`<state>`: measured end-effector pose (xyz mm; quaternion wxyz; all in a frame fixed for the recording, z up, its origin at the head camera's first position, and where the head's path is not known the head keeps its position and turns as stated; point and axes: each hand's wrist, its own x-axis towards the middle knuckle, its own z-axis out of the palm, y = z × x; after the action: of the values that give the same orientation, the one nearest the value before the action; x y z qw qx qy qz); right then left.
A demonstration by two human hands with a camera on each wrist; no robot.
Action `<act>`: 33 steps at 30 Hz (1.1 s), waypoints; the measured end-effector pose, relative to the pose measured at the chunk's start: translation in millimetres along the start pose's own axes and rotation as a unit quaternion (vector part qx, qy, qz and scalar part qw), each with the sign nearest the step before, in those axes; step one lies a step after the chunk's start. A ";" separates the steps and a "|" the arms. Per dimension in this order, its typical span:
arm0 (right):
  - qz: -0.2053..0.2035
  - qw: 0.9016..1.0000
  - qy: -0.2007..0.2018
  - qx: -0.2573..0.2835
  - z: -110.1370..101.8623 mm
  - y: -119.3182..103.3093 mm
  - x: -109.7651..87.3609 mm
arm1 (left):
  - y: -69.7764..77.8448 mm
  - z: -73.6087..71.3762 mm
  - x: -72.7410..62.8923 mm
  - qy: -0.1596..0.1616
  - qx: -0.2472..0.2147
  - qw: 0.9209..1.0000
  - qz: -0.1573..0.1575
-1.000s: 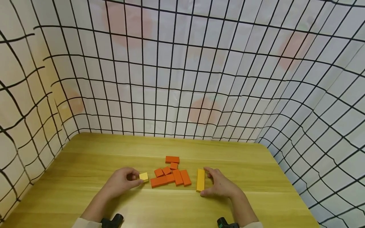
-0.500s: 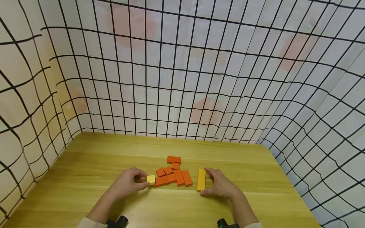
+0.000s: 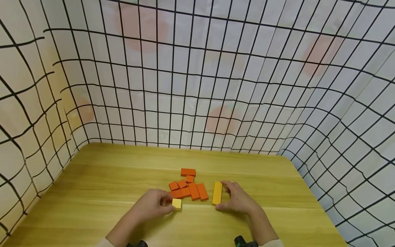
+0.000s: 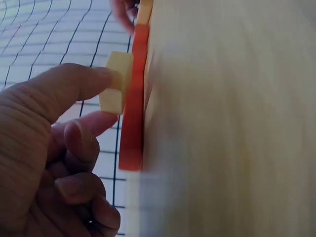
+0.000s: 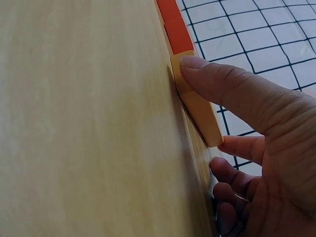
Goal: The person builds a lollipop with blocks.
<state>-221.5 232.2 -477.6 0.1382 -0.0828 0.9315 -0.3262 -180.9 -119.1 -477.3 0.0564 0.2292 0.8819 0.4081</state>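
My left hand (image 3: 154, 204) pinches a small pale yellow block (image 3: 176, 204) between thumb and fingers, just in front of the orange blocks. In the left wrist view this yellow block (image 4: 117, 81) hangs over the table surface, overlapping a long orange block (image 4: 133, 118). My right hand (image 3: 239, 199) holds a longer yellow-orange block (image 3: 217, 193) by its two ends, thumb at the near end and a fingertip at the far end. That long block (image 5: 197, 106) lies on the table, right of the orange group. Several orange blocks (image 3: 194, 191) lie flat between the hands.
At the back of the group lies a separate orange block (image 3: 188, 172), with a small orange one (image 3: 189, 179) just before it. The wooden table (image 3: 123, 164) is bounded at back and sides by a black grid (image 3: 185, 85) against white sheeting.
My left hand has carried the small yellow block rightward and toward me, from left of the orange group to in front of it. The right hand stays nearly still with the long block.
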 end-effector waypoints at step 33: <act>-0.009 0.999 0.017 -0.049 2.6 -2.3 4.8 | 17.6 32.8 8.2 0.059 0.090 0.993 -0.043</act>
<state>-225.1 227.7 -479.1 0.1156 -0.0921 0.9476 -0.2831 -172.6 -82.7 -485.0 0.0012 0.1709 0.9260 0.3367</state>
